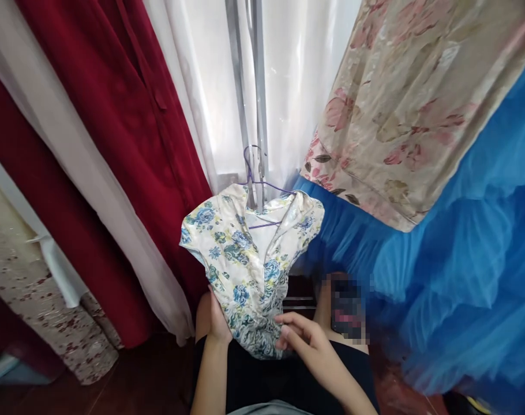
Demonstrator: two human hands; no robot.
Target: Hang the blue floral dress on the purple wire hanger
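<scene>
A white cap-sleeved blouse (239,253) with blue and yellow flowers hangs by a purple wire hanger (248,161). Its open V-neck faces me, and the lower part is bunched over my lap. My left hand (219,320) grips its lower left side, with the fingers partly hidden behind the cloth. At the lower right front, my right hand (304,334) hovers close over the fabric. The fingers of that hand are loosely bent and apart; whether the tips touch the cloth I cannot tell.
A grey metal pole (260,86) rises behind the hanger before a white curtain (288,63). Red drapes (111,115) hang on the left. To the right are a beige floral garment (387,115) and blue tulle (465,248). Dark red floor (128,380) shows below.
</scene>
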